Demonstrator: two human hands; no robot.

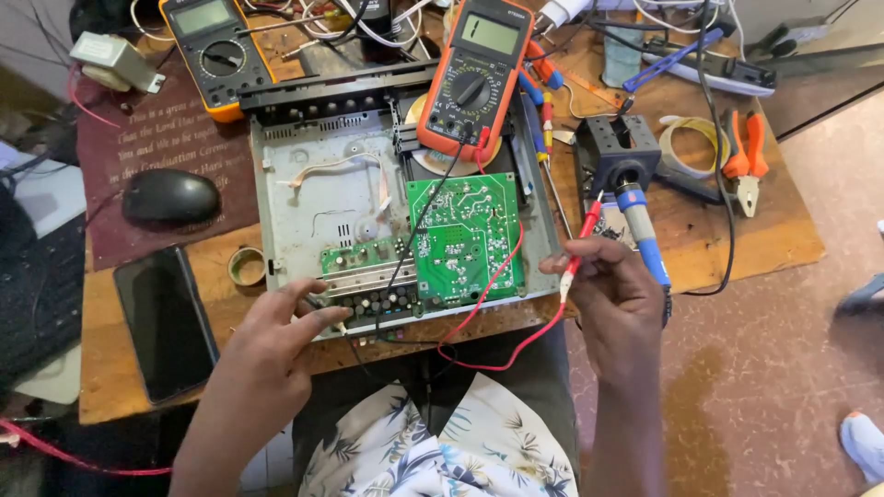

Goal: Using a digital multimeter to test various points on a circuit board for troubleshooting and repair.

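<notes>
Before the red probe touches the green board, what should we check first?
1. Red probe gripped: ok, the right hand pinches it.
2. Black probe placed: cannot tell, the left hand covers its tip by the small parts at the case's front edge.
3. Orange meter showing a reading: ok, its screen is lit, and it rests on the case.
4. Wires free: not ok, the red wire loops across the green board.
5. Blue soldering iron out of the way: not ok, it lies right beside the right hand.

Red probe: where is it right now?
Head view, right of the open chassis: the red probe is pinched in the right hand, beside the blue-handled soldering iron.
</notes>
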